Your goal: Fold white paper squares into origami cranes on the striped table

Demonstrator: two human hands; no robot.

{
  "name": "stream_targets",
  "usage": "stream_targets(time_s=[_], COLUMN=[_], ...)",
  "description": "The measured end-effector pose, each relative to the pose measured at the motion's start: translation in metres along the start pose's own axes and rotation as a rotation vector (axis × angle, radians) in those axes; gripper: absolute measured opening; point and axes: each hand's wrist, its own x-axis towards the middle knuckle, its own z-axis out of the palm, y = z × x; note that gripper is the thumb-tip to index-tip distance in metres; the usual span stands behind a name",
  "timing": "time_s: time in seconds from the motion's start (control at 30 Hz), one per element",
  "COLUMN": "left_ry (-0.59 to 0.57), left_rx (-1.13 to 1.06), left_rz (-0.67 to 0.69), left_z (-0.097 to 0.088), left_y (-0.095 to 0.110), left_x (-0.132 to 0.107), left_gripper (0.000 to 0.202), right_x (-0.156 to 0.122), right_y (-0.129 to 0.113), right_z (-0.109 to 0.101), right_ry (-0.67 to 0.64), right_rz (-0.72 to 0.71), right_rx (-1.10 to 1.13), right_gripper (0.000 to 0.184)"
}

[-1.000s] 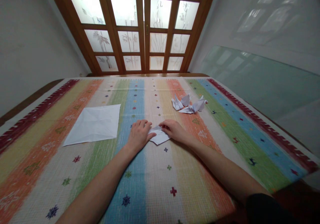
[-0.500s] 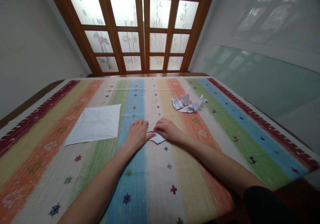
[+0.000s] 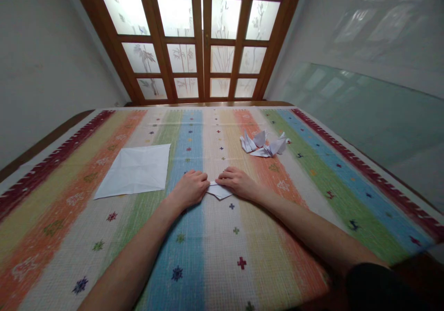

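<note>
A small folded piece of white paper (image 3: 219,191) lies on the striped tablecloth between my hands, its pointed corner toward me. My left hand (image 3: 192,187) is closed at its left edge, fingers curled and thumb hidden. On its right side my right hand (image 3: 237,182) presses with fingers bent over the top edge, gripping the paper there. Both hands partly cover the paper, so its full outline is hidden. Along the top a folded strip shows between the fingertips.
A flat, creased white sheet (image 3: 135,172) lies to the left on the tablecloth (image 3: 222,255). Folded paper cranes (image 3: 268,145) sit together at the back right. Beyond the table stand wooden doors (image 3: 204,47) with frosted panes, and walls flank both sides.
My left hand has curled its fingers at the paper's left edge, and its thumb no longer stretches over the paper. The top edge of the paper now lies flatter.
</note>
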Motion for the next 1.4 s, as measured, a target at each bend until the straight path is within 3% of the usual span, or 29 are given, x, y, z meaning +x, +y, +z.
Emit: stream_targets(time_s=[0.23, 0.5, 0.6, 0.73, 0.83, 1.07, 1.13, 1.27, 1.4], left_ry=[0.036, 0.099, 0.178, 0.307, 0.264, 0.227, 0.217, 0.166, 0.150], left_rx=[0.137, 0.172, 0.166, 0.053, -0.103, -0.362, -0.436, -0.561, -0.632], left_rz=[0.007, -0.158, -0.200, -0.030, 0.095, -0.019, -0.052, -0.169, -0.264], left_z=[0.000, 0.000, 0.001, 0.001, 0.004, 0.018, 0.018, 0.017, 0.015], left_y=[0.002, -0.006, -0.003, 0.011, 0.020, 0.015, 0.013, 0.012, 0.014], left_x=[-0.019, -0.047, -0.050, -0.041, -0.028, -0.007, -0.004, 0.002, 0.005], left_gripper=[0.021, 0.031, 0.029, 0.031, 0.027, 0.019, 0.018, 0.015, 0.018], right_x=[-0.003, -0.012, -0.012, -0.011, -0.013, -0.018, -0.016, -0.010, -0.003], right_y=[-0.008, -0.017, -0.020, -0.022, -0.020, -0.030, -0.038, -0.048, -0.050], right_z=[-0.009, -0.014, -0.015, -0.014, -0.010, -0.013, -0.017, -0.018, -0.015], right_ry=[-0.107, -0.129, -0.130, -0.110, -0.050, 0.122, 0.086, -0.055, -0.067], right_rz=[-0.057, 0.056, 0.069, 0.077, 0.103, 0.211, 0.249, 0.301, 0.442], right_rx=[-0.256, -0.204, -0.200, -0.197, -0.171, 0.053, 0.117, 0.150, 0.128], right_gripper=[0.025, 0.033, 0.033, 0.031, 0.030, 0.019, 0.013, 0.030, 0.026])
